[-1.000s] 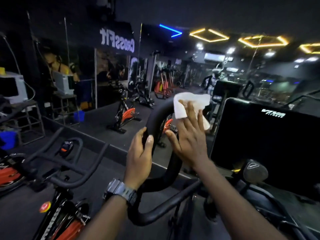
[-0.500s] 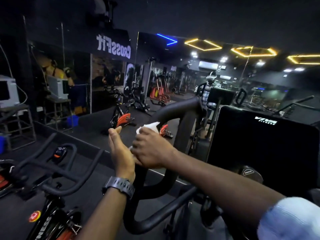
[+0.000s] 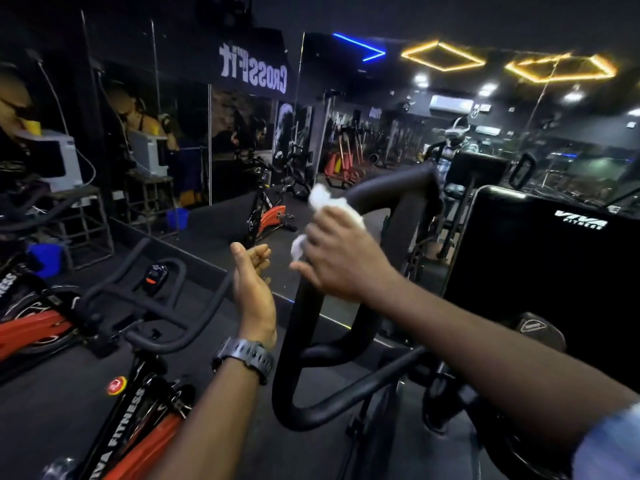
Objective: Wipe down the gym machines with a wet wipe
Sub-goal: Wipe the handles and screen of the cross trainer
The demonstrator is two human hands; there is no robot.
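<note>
**Two hands up at the handlebar, one soft wipe doing the work**

Pressed against the black handlebar loop (image 3: 301,341) with the right hand (image 3: 341,261), fingers curled over the white wet wipe (image 3: 327,202) and pinning it to the bar's upper left bend. Bunched and crumpled, with loose folds spilling out above and below the knuckles. Judged light, limp and damp: no stiffness to push with, so needs a palm behind it, spread flat enough to wrap the tube rather than skate over it. Likely to slip or ball up on smooth padded grip if held only at a corner; better gathered in the middle, under the fingers, as seen.

Hovering just beside the bar: left hand (image 3: 252,285), palm turned inward, fingers straight and relaxed, gripping nothing, apart from the tube. Grey watch (image 3: 247,358) on that wrist.

Handlebar itself looks rigid, rounded, fixed to its frame; safe to lean on, best steadied lower down on the loop, clear of the wiped stretch. Curved sections probably call for a wraparound grip and a slide along the length.

Nearby, to the left: second spin bike (image 3: 138,420) with red frame, own handlebars untouched. To the right: black console panel (image 3: 540,258) with white lettering. Mirror wall ahead.
</note>
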